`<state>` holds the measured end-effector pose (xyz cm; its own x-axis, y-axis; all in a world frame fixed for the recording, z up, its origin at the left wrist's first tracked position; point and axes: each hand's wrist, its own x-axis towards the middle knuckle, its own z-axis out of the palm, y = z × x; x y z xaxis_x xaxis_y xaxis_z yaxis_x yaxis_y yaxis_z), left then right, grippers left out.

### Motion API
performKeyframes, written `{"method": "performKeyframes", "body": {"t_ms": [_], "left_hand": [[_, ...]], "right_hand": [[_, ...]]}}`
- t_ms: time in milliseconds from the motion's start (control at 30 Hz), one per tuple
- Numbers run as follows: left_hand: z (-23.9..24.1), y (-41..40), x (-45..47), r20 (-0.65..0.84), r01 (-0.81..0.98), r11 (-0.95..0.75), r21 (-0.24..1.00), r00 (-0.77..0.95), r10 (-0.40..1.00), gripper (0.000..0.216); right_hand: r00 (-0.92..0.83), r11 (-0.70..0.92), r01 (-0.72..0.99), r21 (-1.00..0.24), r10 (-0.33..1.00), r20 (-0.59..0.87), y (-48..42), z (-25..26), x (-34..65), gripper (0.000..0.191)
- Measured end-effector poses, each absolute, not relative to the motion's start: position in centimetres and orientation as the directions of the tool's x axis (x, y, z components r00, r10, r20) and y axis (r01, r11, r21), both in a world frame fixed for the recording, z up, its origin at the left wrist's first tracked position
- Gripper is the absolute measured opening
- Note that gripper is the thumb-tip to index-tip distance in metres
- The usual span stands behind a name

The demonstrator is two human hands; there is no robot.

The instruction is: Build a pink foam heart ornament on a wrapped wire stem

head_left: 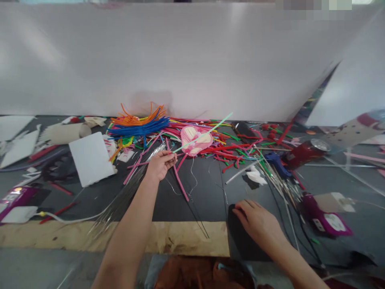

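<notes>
My left hand [164,163] pinches one end of a light green pipe cleaner [221,121] between thumb and fingertips. The stem slants up to the right, passing in front of a pink and cream rounded piece [206,139] on the table. Thin wire trails down from that piece toward a pair of dark thin rods [197,218] near the front edge. Low on the right, my right hand [255,218] rests at the dark table surface, fingers loosely bent, with nothing visible in it. A pink pipe cleaner [181,183] lies just below my left hand.
Blue pipe cleaners [140,128] and orange ones [141,119] are heaped at the back. A white square card [92,158] and a cardboard tube [66,132] lie left. Toward the right are a red can [306,154], a blue tool [278,164], metal wires and a purple glue gun [329,220].
</notes>
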<state>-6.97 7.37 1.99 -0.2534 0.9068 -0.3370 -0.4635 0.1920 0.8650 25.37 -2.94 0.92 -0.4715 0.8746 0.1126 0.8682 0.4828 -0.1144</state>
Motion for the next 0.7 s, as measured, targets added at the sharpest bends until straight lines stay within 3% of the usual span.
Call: {"method": "performKeyframes", "body": {"t_ms": [200, 467, 700], "left_hand": [[1.7, 7.4, -7.2, -0.352, -0.482, 0.205, 0.852, -0.237, 0.906, 0.016], [1.7, 7.3, -7.5, -0.375, -0.526, 0.204, 0.826, -0.242, 0.895, 0.017], [1.8, 7.1, -7.8, -0.409, -0.564, 0.216, 0.797, -0.242, 0.88, 0.017]], "right_hand": [[-0.436, 0.458, 0.884, -0.094, 0.88, 0.188, -3.2, 0.1, 25.1, 0.018], [-0.34, 0.437, 0.838, -0.328, 0.887, 0.313, -1.6, 2.2, 25.5, 0.022], [-0.23, 0.335, 0.898, -0.285, 0.909, 0.347, 5.3, 3.5, 24.0, 0.024]]}}
